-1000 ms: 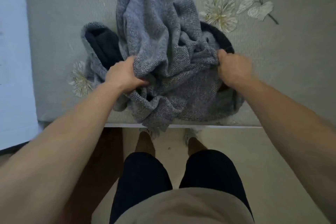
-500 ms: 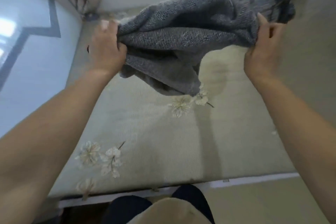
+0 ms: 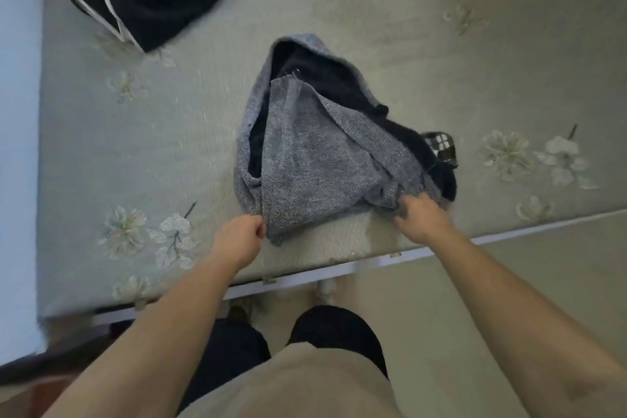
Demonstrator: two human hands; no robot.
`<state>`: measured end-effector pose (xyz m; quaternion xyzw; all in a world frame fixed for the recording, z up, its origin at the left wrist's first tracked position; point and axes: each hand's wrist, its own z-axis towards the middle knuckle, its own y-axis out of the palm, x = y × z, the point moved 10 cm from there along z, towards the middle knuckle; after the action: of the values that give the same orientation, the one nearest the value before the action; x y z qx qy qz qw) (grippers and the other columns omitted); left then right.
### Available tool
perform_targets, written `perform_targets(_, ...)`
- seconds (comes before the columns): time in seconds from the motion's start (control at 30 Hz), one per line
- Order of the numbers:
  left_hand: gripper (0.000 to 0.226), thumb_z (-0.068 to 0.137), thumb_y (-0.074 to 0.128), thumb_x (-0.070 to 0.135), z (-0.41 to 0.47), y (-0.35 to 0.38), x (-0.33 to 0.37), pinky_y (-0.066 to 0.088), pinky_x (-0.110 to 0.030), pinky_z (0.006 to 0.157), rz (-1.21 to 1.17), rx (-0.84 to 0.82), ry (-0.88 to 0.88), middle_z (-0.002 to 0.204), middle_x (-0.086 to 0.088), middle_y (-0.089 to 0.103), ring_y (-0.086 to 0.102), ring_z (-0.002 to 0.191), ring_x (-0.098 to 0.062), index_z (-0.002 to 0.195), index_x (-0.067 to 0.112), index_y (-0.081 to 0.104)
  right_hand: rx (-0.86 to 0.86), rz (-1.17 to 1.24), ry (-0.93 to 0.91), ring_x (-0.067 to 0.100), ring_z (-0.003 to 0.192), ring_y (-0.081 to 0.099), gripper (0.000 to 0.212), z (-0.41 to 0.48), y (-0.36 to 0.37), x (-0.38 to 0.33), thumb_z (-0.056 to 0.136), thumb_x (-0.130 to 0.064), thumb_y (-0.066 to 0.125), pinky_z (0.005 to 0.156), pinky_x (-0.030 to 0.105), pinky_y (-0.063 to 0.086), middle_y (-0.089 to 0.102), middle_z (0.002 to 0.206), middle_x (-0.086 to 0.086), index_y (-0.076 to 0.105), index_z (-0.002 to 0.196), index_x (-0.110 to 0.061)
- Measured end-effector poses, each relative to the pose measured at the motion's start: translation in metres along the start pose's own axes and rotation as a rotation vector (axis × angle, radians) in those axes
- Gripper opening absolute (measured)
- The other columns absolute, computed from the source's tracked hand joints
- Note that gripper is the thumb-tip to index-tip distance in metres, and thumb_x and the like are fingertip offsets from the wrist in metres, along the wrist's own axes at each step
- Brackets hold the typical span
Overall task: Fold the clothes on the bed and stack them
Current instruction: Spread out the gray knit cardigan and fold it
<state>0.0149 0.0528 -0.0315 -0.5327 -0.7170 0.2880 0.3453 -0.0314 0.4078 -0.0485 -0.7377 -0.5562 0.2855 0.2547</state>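
**Both hands at the hem of a grey knit on the bed**

A grey knit garment [image 3: 319,159] lies bunched on the bed [image 3: 163,146], close to the near edge and a little right of the middle. Its dark lining shows through the opening at the far end and along the right side. The near hem points toward the person.

The left hand [image 3: 239,241] sits at the lower left corner of the hem, fingers curled, thumb and forefinger pinching the edge of the fabric. The right hand [image 3: 422,219] is clenched on the lower right corner, with knit gathered under its fingers. Both forearms reach in from the bottom of the view.

A small black and white checked piece [image 3: 439,144] peeks out at the right side of the grey knit, touching its dark lining. Well apart, in the far left corner of the bed, lies a crumpled black and white garment [image 3: 152,0].

The bed cover is grey-green with pale flower prints [image 3: 509,153]. The person stands at the bedside in dark shorts [image 3: 336,326] and a beige top [image 3: 298,383], on a pale floor [image 3: 549,268].
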Motion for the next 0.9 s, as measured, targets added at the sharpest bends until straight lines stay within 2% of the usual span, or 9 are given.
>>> perform_targets(0.2, 0.035, 0.094, 0.051, 0.007, 0.04, -0.016, -0.018, 0.044, -0.042, 0.094, -0.168, 0.168, -0.022, 0.126, -0.016, 0.059, 0.056, 0.114, -0.034, 0.129, 0.008, 0.058, 0.203, 0.117, -0.108, 0.039, 0.135, 0.039, 0.055, 0.045, -0.012, -0.049, 0.098, -0.033, 0.056, 0.108, 0.049, 0.041, 0.031, 0.15, 0.017, 0.039, 0.147, -0.016)
perform_targets(0.33, 0.047, 0.094, 0.048, 0.007, 0.082, -0.025, -0.02, 0.04, -0.043, 0.103, -0.279, 0.274, -0.04, 0.138, -0.016, 0.05, 0.049, 0.124, -0.033, 0.142, 0.009, 0.045, 0.341, 0.035, -0.222, 0.037, 0.152, 0.012, 0.068, 0.078, 0.004, -0.087, 0.103, -0.037, 0.048, 0.122, 0.05, 0.018, 0.009, 0.165, 0.018, 0.015, 0.16, -0.019)
perform_targets(0.4, 0.056, 0.096, 0.049, 0.009, 0.104, -0.014, -0.019, 0.034, -0.046, 0.113, -0.215, 0.261, -0.046, 0.147, -0.016, 0.042, 0.04, 0.134, -0.032, 0.149, 0.008, 0.034, 0.304, -0.072, -0.257, 0.034, 0.149, 0.022, 0.075, 0.095, 0.038, -0.092, 0.103, -0.036, 0.048, 0.122, 0.054, 0.01, 0.024, 0.162, 0.016, 0.001, 0.16, -0.022)
perform_targets(0.47, 0.066, 0.097, 0.055, 0.022, 0.122, 0.007, -0.022, 0.032, -0.048, 0.115, -0.203, 0.189, -0.094, 0.149, -0.016, 0.039, 0.035, 0.139, -0.033, 0.154, 0.01, 0.023, 0.28, -0.219, -0.245, 0.034, 0.132, 0.044, 0.079, 0.1, 0.071, -0.082, 0.101, -0.024, 0.049, 0.118, 0.055, 0.016, 0.051, 0.141, 0.013, -0.002, 0.16, -0.026)
perform_targets(0.6, 0.068, 0.086, 0.069, 0.041, 0.125, 0.029, -0.01, 0.04, -0.049, 0.1, -0.121, 0.164, -0.112, 0.117, -0.01, 0.06, 0.043, 0.118, -0.035, 0.144, 0.026, 0.035, 0.235, -0.349, -0.258, 0.031, 0.108, 0.059, 0.068, 0.073, 0.116, -0.058, 0.097, -0.02, 0.049, 0.096, 0.043, 0.033, 0.067, 0.116, 0.006, 0.021, 0.157, -0.034)
perform_targets(0.73, 0.056, 0.09, 0.059, 0.022, 0.111, 0.053, 0.028, 0.026, -0.049, 0.098, 0.228, 0.111, 0.04, 0.117, -0.006, 0.055, 0.038, 0.116, -0.033, 0.143, 0.034, 0.048, -0.023, -0.108, -0.192, 0.029, 0.092, 0.066, 0.05, 0.073, 0.109, -0.062, 0.082, -0.07, 0.05, 0.077, 0.037, 0.046, 0.071, 0.097, 0.003, 0.066, 0.11, -0.033)
perform_targets(0.8, 0.043, 0.084, 0.062, 0.012, 0.096, 0.05, 0.04, 0.028, -0.049, 0.095, 0.243, 0.217, 0.118, 0.112, -0.009, 0.054, 0.041, 0.112, -0.035, 0.123, 0.03, 0.069, 0.226, 0.07, -0.163, 0.028, 0.082, 0.062, 0.059, 0.087, 0.051, -0.074, 0.082, -0.079, 0.039, 0.068, 0.036, 0.043, 0.065, 0.086, 0.003, 0.069, 0.085, -0.028)
perform_targets(0.83, 0.033, 0.08, 0.066, 0.009, 0.089, 0.046, 0.045, 0.031, -0.052, 0.095, 0.204, 0.281, 0.168, 0.11, -0.011, 0.056, 0.045, 0.111, -0.038, 0.108, 0.024, 0.076, 0.45, 0.139, -0.166, 0.029, 0.087, 0.061, 0.054, 0.089, 0.016, -0.076, 0.085, -0.074, 0.042, 0.072, 0.038, 0.044, 0.062, 0.092, 0.005, 0.069, 0.088, -0.028)
perform_targets(0.9, 0.02, 0.072, 0.073, 0.003, 0.077, 0.038, 0.055, 0.034, -0.056, 0.092, 0.147, 0.371, 0.272, 0.11, -0.014, 0.061, 0.051, 0.112, -0.04, 0.088, 0.014, 0.079, 0.694, 0.103, -0.116, 0.036, 0.12, 0.051, 0.058, 0.1, -0.024, -0.074, 0.087, -0.063, 0.054, 0.098, 0.048, 0.04, 0.053, 0.128, 0.015, 0.056, 0.13, -0.023)
